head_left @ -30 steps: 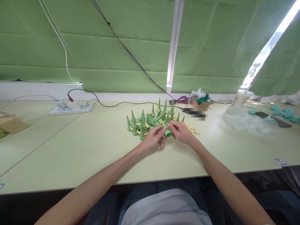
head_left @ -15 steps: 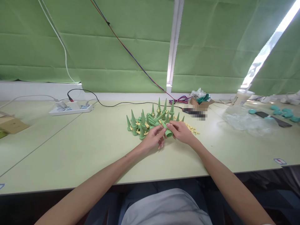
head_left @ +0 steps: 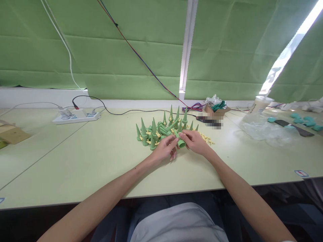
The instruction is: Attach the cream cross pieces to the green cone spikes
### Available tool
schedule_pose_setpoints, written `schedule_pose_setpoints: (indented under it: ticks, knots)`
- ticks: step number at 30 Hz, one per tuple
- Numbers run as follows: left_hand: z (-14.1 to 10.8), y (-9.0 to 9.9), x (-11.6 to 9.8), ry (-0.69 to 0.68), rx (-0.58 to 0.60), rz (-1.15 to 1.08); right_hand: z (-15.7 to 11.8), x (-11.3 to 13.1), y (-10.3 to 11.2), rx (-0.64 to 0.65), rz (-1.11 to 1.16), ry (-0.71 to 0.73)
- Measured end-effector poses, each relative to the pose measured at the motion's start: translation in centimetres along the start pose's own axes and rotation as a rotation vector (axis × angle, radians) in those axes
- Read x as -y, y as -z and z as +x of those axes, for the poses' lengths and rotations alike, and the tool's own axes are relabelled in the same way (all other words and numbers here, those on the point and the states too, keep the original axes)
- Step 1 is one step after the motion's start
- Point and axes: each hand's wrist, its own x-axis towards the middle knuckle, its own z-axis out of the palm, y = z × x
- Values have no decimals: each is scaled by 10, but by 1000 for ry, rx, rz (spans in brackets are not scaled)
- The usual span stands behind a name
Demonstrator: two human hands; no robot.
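Observation:
A green cone [head_left: 181, 144] is held between my two hands, its wide hollow end facing me. My left hand [head_left: 166, 147] grips it from the left with closed fingers. On the other side, the fingers of my right hand [head_left: 193, 140] are pressed round the cone. Just behind my hands stand several upright green spikes [head_left: 143, 131] with small yellow pieces attached, and more green cones lie among them. Small yellow pieces [head_left: 207, 139] are scattered on the table to the right of my right hand.
The pale table [head_left: 101, 161] carries a white power strip [head_left: 76, 117] at the left and a cardboard box [head_left: 15, 133] at the far left. Rightward are a small open box [head_left: 217, 111], a clear plastic bag [head_left: 262, 131], a cup [head_left: 259, 105] and a dark phone [head_left: 294, 128].

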Motion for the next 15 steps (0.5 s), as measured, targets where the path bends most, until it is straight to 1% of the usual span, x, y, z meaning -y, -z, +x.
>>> schedule_pose_setpoints:
  ticks: [15]
  knots:
    - [0, -1, -1, -3, -1, -8, 0, 1, 1, 10, 20, -2]
